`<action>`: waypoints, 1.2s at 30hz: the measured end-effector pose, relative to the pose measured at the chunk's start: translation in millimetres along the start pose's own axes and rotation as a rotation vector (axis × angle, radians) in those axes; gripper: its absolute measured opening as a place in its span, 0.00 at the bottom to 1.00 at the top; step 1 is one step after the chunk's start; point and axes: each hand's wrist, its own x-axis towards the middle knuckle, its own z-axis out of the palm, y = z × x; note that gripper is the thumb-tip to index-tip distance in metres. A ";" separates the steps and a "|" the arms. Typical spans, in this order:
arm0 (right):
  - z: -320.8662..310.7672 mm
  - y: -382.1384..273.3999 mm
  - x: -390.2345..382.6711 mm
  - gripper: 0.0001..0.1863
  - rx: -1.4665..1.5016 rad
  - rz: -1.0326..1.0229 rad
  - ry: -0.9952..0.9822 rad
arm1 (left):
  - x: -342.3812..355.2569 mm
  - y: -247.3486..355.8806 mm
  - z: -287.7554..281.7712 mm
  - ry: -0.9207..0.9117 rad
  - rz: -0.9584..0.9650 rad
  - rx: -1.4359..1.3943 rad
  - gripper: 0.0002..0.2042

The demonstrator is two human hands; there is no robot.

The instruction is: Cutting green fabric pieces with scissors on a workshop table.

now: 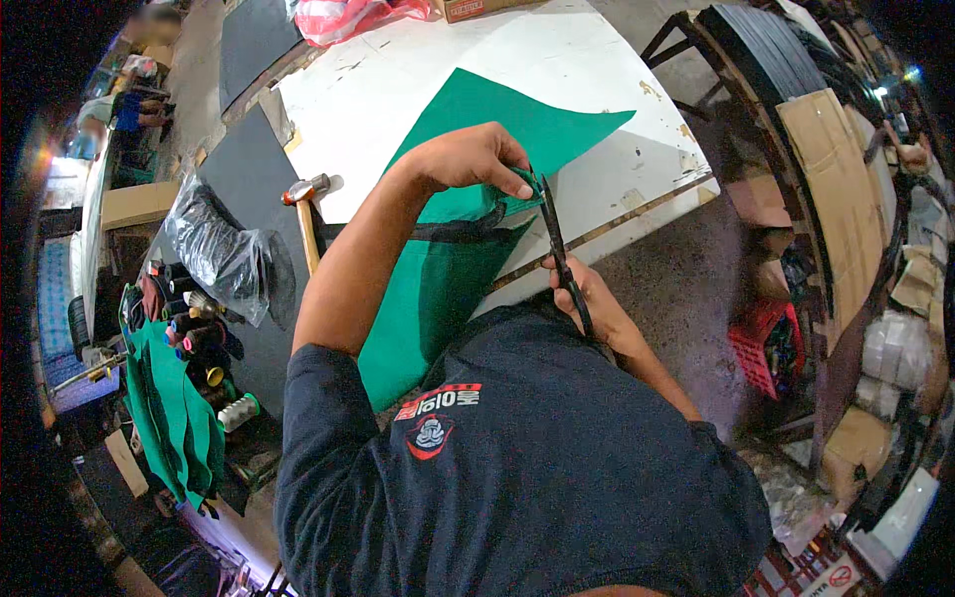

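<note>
green sheet [497, 119]: partly hidden | red bag [350, 20]: top-cropped | carton [470, 9]: top-cropped

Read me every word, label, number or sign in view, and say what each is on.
I won't copy wording, but here's where it stands:
Dark shirt: red-and-white lettering above an emblem.
Cardboard box, top edge: small printing.
White sign, lower right: red prohibition circle, dark lettering.
Green sheet and scissors: none that I can see.

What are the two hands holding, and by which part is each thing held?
Right hand: scissors, by the handles. Left hand: green cloth, pinched beside the blades.
</note>
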 end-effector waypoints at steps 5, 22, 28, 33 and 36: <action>0.2 0.3 -1.3 0.23 -0.039 0.020 0.018 | 6.7 -6.5 -0.9 -0.018 0.018 0.026 0.14; 11.8 23.2 -1.7 0.15 0.240 0.078 0.141 | 10.6 -5.8 -3.3 -0.029 0.007 0.032 0.13; 12.3 19.5 -4.8 0.16 0.159 0.120 0.198 | 11.4 -4.8 -0.8 0.009 0.003 0.036 0.14; 9.4 6.5 -6.0 0.15 -0.079 0.050 0.189 | 14.2 -3.6 -2.5 -0.049 -0.020 0.079 0.15; 8.8 4.3 -4.9 0.15 -0.105 -0.002 0.188 | 13.9 -1.0 1.5 -0.056 -0.011 0.114 0.15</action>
